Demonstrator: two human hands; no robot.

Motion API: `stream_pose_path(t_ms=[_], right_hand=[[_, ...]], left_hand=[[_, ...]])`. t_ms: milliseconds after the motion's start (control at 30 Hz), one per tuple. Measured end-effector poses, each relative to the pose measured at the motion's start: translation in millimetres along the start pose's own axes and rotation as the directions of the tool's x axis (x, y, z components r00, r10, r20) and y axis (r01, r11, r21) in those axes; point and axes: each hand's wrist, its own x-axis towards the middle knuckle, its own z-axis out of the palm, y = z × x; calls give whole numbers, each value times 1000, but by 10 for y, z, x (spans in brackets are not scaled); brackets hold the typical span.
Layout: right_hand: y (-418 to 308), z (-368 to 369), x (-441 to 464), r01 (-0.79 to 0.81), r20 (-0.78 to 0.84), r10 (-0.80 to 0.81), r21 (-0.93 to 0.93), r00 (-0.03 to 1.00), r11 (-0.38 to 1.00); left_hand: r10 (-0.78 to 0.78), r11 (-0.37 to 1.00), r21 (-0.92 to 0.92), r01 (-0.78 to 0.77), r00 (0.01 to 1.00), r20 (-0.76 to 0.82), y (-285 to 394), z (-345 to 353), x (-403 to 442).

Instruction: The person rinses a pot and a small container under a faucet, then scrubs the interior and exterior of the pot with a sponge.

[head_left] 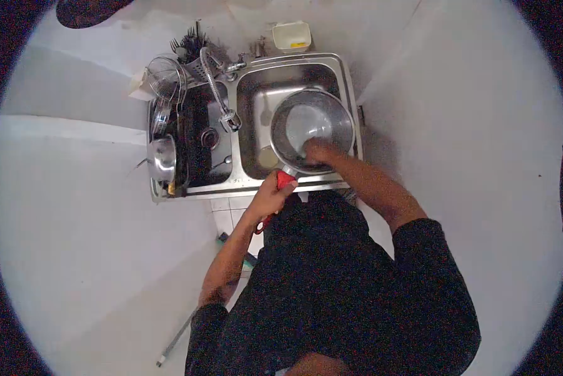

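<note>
In the head view, I'm gripping the red handle [285, 180] of a deep metal pan [345, 125] with the left hand [269, 198], fingers wrapping round. The pan is sitting over the sink [253, 116]'s right bowl, just above centre frame. The right hand [320, 151] is resting inside; I'm not managing to tell its fingers' state.

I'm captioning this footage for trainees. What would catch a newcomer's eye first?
Probably the large metal pan over the right basin, with the left hand on its red handle and the right hand inside it. Next might come the chrome faucet arching toward the divider between the basins, then the forks bunched behind the left basin.
</note>
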Motion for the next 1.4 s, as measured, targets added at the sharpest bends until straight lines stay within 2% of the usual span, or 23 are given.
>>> stream_pose_path(t_ms=[67,133,167,233,267,300,333,400,500,567,633,667,733,800,833,867,900,967,1000,1067,1167,1300,1400], right_hand=[[-114,110,262,259,103,-262,43,960,965],[-241,-524,23,108,75,-118,134,990,985],[-287,-775,-63,32,65,-45,180,997,983],[19,-702,90,7,-200,-18,-57,980,998],[43,-1098,-51,-27,-161,72,268,984,963],[86,-1318,-123,-6,-161,53,284,985,959],[129,-1535,-195,16,-161,34,300,986,954],[284,-1523,-197,167,-198,-226,-277,954,946],[248,-1342,-245,-51,-296,84,118,952,992],[265,-1031,-308,-18,-199,-22,-195,980,981],[171,-877,-300,12,120,7,-160,993,987],[81,-819,-231,-48,376,38,18,926,999],[-191,-656,-151,-154,400,54,223,915,963],[-366,-104,131,-125,82,97,771,992,624],[-539,-208,207,-194,158,153,945,976,262],[-689,-378,257,-224,245,152,964,958,-146],[-844,-556,304,-207,330,150,823,932,-530],[-834,-707,418,0,341,237,570,910,-822],[-718,-753,495,130,312,316,497,896,-858],[-339,-815,606,364,256,467,361,846,-858],[222,-976,692,556,170,600,245,782,-794],[312,-923,843,588,163,648,302,744,-750],[-83,-727,848,429,118,615,616,779,-661]], left_hand=[[-23,999,27,22,999,25,108,-66,-2],[403,907,159,-389,913,-63,-409,-44,265],[263,960,97,-261,965,-9,-283,-101,184],[44,992,115,-52,997,67,31,-206,51],[-41,982,187,26,996,76,204,-260,-14],[-127,961,258,103,989,79,278,-284,-46],[-118,967,235,99,991,66,249,-288,-42],[-98,977,196,87,994,45,162,-281,-29],[10,981,194,-5,1000,-24,193,-333,-58],[38,978,207,-29,998,-43,146,-376,-27],[53,973,226,-43,998,-39,-52,-449,85],[103,968,235,-88,993,-52,-102,-440,105],[208,948,262,-181,975,-77,-114,-417,151],[202,937,301,-175,978,-60,-148,-330,210],[188,935,311,-171,982,-25,-184,-287,237],[173,931,324,-167,985,12,-191,-244,247],[179,910,383,-162,984,-9,-50,-210,136],[251,902,360,-238,968,11,-139,-124,106],[293,894,350,-280,956,17,-207,-95,132],[193,924,334,-186,981,14,-309,-54,119],[191,935,307,-178,981,-13,-184,-69,68],[131,952,279,-129,991,8,-65,-48,90],[193,954,236,-184,981,-15,43,-50,137]])
